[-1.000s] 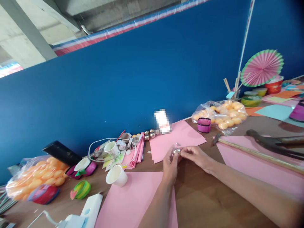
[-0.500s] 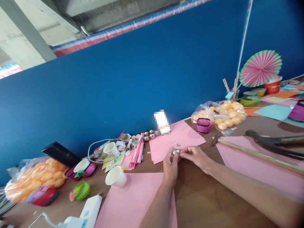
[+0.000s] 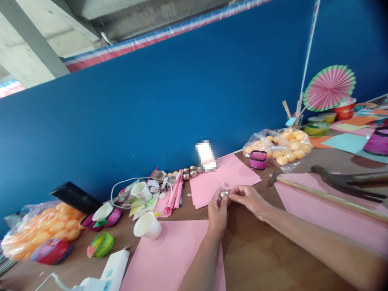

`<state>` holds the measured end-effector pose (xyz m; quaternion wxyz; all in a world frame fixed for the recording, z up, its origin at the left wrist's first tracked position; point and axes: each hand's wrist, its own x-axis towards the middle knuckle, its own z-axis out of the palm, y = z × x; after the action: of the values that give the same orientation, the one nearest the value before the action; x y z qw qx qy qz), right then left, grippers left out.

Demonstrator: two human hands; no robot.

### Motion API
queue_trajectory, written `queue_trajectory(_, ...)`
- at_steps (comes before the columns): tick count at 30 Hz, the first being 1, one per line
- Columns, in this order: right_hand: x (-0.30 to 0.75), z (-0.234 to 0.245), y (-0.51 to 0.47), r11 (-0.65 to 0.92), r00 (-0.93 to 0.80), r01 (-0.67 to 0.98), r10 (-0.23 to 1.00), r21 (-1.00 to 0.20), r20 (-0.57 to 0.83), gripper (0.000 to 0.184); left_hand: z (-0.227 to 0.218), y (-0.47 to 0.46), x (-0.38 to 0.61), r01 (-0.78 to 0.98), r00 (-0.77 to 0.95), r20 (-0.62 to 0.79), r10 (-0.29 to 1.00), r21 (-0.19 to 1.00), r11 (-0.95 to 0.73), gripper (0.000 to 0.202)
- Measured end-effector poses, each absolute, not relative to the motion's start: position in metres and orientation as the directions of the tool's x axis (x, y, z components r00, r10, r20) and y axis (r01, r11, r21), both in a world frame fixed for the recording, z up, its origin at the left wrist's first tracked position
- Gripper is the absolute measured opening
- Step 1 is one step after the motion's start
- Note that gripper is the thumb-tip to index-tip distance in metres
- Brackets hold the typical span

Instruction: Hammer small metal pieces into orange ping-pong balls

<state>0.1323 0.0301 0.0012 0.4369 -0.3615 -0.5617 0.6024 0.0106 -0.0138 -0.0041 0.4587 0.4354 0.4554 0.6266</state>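
Observation:
A small shiny silvery ball is held up over the table by both hands. My left hand is closed around its left and lower side with thumb and fingers. From the right, my right hand pinches at the ball's edge with thumb and forefinger. A tiny shiny scrap shows just beyond the fingers, over the far pink paper. Several similar shiny balls sit together by the blue wall. Part of the held ball is hidden by the fingers.
A white paper cup stands on nearer pink paper. To the right lie a hammer and a stick-handled tool. Bags of orange balls sit at right and far left. A power strip is at front left.
The view has shifted slightly, so the surroundings sit a little further left. Both hands stay at the silvery ball, with only slight finger movement.

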Motion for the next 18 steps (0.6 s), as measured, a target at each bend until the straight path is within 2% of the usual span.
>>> queue_trajectory(7, 0.13, -0.002, 0.03, 0.05, -0.331, -0.127, 0.939, -0.991, 0.09, 0.024, 0.001, -0.014, 0.013, -0.458, -0.121, 0.035, 0.992, 0.885, -0.087, 0.036)
queue_trajectory(12, 0.13, -0.008, 0.031, 0.111, -0.342, -0.099, 0.93, -0.989, 0.138, 0.023, 0.0, -0.013, 0.012, -0.402, -0.128, 0.072, 0.989, 0.908, -0.118, 0.035)
queue_trajectory(18, 0.127, -0.005, 0.03, 0.251, -0.299, 0.026, 0.926, -0.968, 0.232, 0.02, -0.002, -0.01, 0.012, -0.392, -0.162, 0.074, 0.984, 0.91, -0.133, 0.037)
